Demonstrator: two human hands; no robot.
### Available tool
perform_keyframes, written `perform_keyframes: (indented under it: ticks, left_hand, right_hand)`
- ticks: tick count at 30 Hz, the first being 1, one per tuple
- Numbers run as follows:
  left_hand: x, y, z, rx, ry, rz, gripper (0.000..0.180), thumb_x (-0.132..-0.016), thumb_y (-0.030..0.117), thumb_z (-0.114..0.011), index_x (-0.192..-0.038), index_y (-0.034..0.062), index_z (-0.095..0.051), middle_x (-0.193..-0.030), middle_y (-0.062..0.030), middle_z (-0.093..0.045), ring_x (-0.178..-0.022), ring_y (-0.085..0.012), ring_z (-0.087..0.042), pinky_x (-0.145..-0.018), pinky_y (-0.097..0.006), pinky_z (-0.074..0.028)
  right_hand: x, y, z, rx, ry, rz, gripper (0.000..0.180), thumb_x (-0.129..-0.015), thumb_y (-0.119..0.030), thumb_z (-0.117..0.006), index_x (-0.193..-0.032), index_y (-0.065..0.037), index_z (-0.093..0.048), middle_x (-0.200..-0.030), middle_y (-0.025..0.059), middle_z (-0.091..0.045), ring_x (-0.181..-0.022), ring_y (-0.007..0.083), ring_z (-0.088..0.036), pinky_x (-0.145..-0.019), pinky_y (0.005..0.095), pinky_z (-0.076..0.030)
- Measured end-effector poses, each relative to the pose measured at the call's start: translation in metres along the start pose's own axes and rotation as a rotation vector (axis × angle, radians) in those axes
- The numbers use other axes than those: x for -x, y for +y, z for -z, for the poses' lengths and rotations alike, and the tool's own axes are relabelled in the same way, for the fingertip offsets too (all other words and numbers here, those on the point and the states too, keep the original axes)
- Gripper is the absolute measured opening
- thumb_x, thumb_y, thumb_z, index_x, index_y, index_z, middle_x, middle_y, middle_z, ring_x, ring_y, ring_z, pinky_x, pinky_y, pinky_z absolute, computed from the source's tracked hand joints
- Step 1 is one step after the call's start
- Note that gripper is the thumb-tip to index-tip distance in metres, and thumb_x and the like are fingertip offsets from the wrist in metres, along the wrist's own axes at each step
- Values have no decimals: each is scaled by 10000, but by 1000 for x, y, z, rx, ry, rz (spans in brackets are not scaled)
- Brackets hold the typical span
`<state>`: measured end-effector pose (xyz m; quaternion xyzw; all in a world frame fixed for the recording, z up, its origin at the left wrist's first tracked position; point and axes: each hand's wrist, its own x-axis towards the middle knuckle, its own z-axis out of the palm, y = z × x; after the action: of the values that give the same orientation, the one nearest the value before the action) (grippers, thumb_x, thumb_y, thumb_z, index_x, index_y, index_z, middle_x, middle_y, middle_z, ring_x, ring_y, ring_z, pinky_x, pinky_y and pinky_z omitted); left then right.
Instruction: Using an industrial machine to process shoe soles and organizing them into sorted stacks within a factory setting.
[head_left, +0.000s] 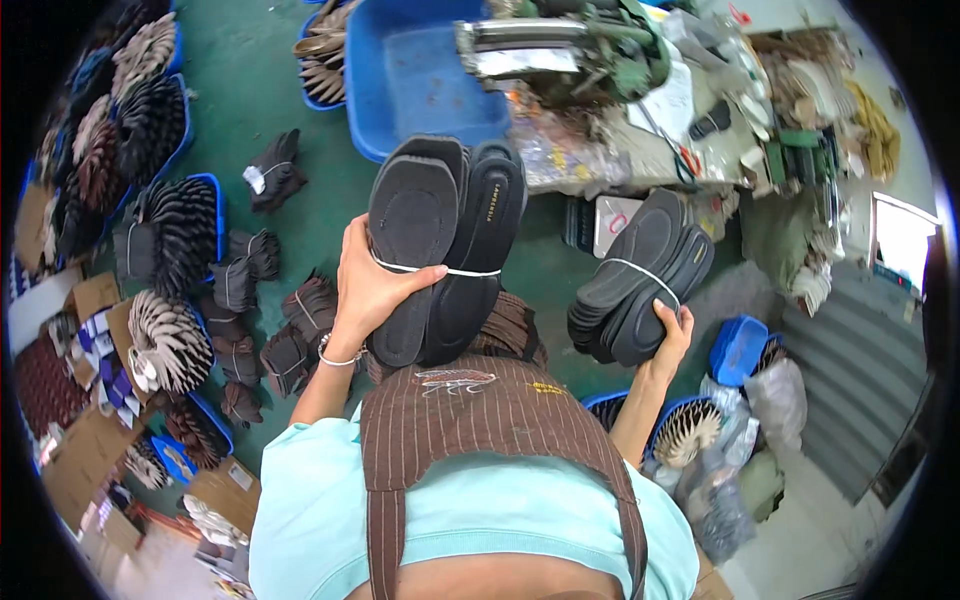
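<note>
A thick bundle of black insoles (480, 250), tied with a white band, is upright in front of my chest. My left hand (372, 285) is closed around its left side, with the thumb lying across the band. Out to the right, my right hand (672, 338) grips a second bundle of black insoles (640, 265) by its lower right edge. This one is tilted, and a white band wraps its middle too. Both bundles are held up over the green floor, apart from each other.
Ahead, a large blue tub (425, 85) stands beside a worktable with a green sewing machine (600, 55) and scissors (686, 163). Tied dark bundles (290, 365) lie on the floor at left, near blue bins of insoles (180, 235). A blue basin (738, 348) is at right.
</note>
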<state>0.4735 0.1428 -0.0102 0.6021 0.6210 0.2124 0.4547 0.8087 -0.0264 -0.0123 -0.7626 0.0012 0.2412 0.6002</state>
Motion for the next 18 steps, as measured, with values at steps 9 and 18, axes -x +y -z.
perform_keyframes:
  ticks: [9,18]
  left_hand:
    - [-16,52,-48,-231,-253,-262,957,-481,348,-862,-1202,-81,-402,-1164,-204,-458,-1077,-344,-509,-911,-393,-429]
    - [-47,80,-63,-215,-419,-402,913,-476,313,-857,-1182,-65,-419,-1104,-183,-488,-1034,-329,-525,-885,-393,-437]
  right_hand:
    - [-24,-9,30,-181,169,-3,489,-652,-94,-716,-1069,27,-492,-961,109,-540,-877,203,-557,-793,290,-444]
    - [-15,-2,35,-413,177,-122,576,-682,-124,-704,-1172,42,-452,-992,127,-579,-868,196,-591,-794,293,-467]
